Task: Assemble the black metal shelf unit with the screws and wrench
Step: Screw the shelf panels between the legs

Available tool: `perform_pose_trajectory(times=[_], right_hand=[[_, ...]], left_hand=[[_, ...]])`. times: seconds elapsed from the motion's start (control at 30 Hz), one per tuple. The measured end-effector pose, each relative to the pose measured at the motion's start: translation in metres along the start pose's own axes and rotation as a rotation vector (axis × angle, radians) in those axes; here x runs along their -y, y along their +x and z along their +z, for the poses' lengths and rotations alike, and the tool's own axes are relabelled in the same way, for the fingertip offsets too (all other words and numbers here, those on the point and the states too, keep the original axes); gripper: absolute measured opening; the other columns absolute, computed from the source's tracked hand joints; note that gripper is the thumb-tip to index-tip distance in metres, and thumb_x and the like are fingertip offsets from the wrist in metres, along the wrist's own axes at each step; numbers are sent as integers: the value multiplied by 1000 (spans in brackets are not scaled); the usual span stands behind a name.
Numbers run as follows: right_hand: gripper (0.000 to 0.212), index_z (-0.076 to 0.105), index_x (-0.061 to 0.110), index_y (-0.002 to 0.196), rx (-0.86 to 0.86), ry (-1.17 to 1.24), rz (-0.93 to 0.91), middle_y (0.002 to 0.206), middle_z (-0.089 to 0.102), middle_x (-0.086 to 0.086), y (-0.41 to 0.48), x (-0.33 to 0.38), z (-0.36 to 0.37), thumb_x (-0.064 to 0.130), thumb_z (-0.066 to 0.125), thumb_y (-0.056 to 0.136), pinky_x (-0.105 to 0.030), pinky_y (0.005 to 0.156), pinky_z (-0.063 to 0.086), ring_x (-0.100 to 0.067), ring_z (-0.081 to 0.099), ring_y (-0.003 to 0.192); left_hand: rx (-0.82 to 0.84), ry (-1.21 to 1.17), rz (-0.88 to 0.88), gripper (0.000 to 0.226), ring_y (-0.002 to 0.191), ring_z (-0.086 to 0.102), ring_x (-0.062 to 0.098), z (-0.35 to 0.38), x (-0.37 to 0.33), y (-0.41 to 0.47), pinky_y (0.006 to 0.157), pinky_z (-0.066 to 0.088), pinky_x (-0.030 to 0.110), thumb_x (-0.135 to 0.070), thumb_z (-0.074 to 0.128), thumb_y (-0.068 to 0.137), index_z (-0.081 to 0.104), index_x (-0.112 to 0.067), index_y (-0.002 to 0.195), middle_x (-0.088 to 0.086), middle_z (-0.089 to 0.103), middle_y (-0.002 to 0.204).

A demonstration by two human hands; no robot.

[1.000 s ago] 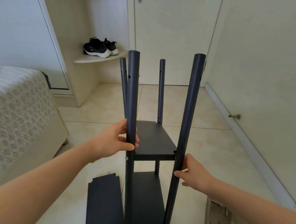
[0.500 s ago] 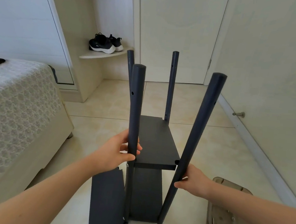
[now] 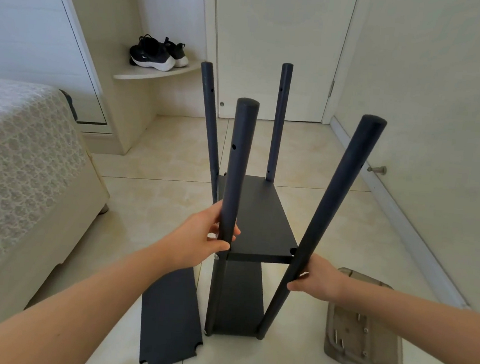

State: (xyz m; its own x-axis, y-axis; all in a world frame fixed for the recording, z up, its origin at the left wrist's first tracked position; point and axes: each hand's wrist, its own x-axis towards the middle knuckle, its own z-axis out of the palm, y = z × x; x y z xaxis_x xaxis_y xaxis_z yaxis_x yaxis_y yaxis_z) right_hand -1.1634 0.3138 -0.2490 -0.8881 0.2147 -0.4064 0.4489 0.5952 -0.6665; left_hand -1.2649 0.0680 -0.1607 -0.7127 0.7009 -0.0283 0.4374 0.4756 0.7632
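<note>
- The black shelf unit [image 3: 261,222] stands upright on the tiled floor [image 3: 147,217], in front of the person and between both arms.
- Two shelves are mounted on it, a lower one near the floor and a middle one [image 3: 259,213] partway up the four posts.
- The left hand [image 3: 198,241] is wrapped round the near-left post [image 3: 239,158], just above the middle shelf's front corner, with the fingers curled round it.
- The right hand [image 3: 318,282] grips the near-right post [image 3: 340,197] a little below the level of the middle shelf.
- The two hands are apart, one on each front post.
- The near-right post leans outward to the right at its top, while its foot sits at the lower shelf's near-right corner.
- The notch in the middle shelf's near-right corner shows just beside this post; whether they touch cannot be told.
- The two far posts [image 3: 209,126] [image 3: 278,121] rise behind the middle shelf, close to upright.
- A loose black shelf panel [image 3: 168,318] lies flat on the floor, just to the left of the unit's base.
- A grey tray [image 3: 381,351] sits on the floor to the right of the unit, under the right forearm, with a few small screws [image 3: 335,335] in it.
- A bed [image 3: 15,160] with a patterned cover fills the left side.
- Black shoes [image 3: 154,54] sit on a corner shelf [image 3: 155,72] beside a closed door [image 3: 276,38].
</note>
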Motion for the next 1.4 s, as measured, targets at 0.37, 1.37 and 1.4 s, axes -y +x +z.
perform_pose_trajectory(times=[0.37, 1.37, 1.4], right_hand=[[53, 46, 19, 131, -47, 11, 18, 108, 59, 5, 2, -8, -5, 15, 74, 86, -24, 81, 51, -15, 61, 97], [33, 54, 18, 124, 89, -222, -103, 114, 60, 2, -6, 10, -10, 36, 58, 97, -23, 86, 45, -16, 59, 102], [35, 55, 17, 125, 84, -227, -114, 114, 60, 2, -8, 12, -13, 36, 58, 96, -23, 87, 46, -17, 59, 103]], left_hand=[[-12, 15, -14, 38, 104, 65, 12, 4, 2, 17, 94, 53, 26, -1, 67, 92, 49, -29, 112, -10, 66, 108], [-295, 84, -232, 32, 93, 60, 10, 28, 25, -4, 79, 56, 23, -14, 68, 94, 48, -22, 118, -10, 58, 105], [-324, 71, -255, 32, 88, 63, 10, 30, 24, -6, 70, 54, 17, -15, 69, 93, 47, -23, 115, -10, 58, 104]])
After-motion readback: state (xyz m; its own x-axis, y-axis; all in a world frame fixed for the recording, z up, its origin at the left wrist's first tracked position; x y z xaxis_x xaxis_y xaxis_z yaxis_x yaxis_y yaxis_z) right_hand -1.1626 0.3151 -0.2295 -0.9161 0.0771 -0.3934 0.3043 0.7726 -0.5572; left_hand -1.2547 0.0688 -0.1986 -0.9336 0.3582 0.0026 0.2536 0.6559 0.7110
